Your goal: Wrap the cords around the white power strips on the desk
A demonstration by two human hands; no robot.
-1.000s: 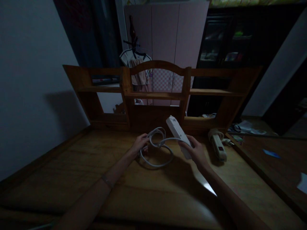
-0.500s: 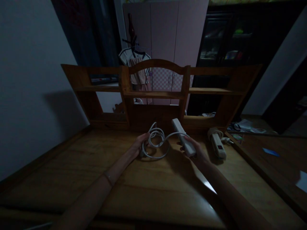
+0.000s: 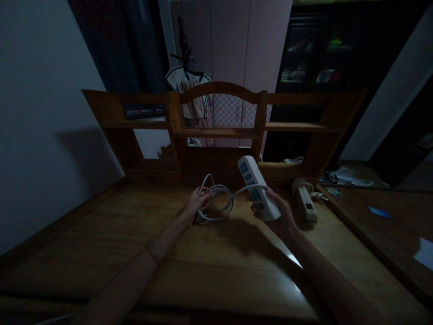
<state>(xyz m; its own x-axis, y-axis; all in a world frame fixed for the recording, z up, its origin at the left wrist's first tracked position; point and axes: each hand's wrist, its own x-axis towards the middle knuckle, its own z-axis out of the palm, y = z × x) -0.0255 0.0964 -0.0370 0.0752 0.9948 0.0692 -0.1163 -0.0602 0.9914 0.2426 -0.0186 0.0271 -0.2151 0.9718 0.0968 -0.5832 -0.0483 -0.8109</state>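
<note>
While the right hand (image 3: pixel 280 211) grips the power strip (image 3: pixel 256 178), the left hand (image 3: pixel 195 202) pinches its cord (image 3: pixel 233 196) (seemingly, in dim light, keeping loops gathered).

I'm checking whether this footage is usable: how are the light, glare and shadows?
Head view: dim overall, with the cabinet at the back right nearly black; head view: bright glare streak on the desk beside the right forearm; head view: dark shadow on the desk below the right hand and power strip, another on the left wall.
</note>
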